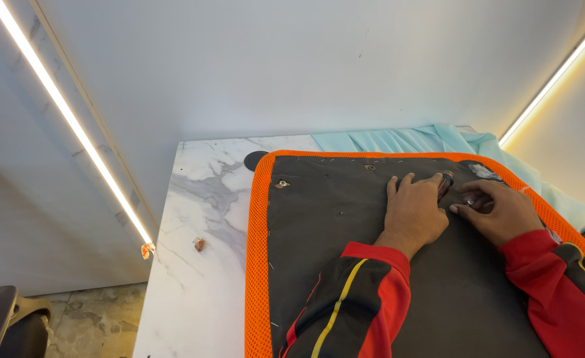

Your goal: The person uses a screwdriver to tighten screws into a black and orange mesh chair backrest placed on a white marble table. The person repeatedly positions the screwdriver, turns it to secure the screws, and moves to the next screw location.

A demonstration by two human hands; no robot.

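- Centrally, a dark seat panel (345, 265) with orange mesh edging (257, 265) lies flat on the marble table (199, 199).
- Left hand (413, 212) presses flat on the panel, fingers together, touching a small dark tool (446, 182).
- Right hand (498, 209) pinches a small metal fitting (470, 201) just beside it.
- Pale blue cloth (398, 140) bunches behind the panel.
- Bare marble left of the panel holds one small scrap (199, 244).

pad (345, 265) flat on table (199, 292) | both hands (415, 212) side by side on pad's far end | cloth (398, 140) behind pad | small scrap (199, 244) left of pad
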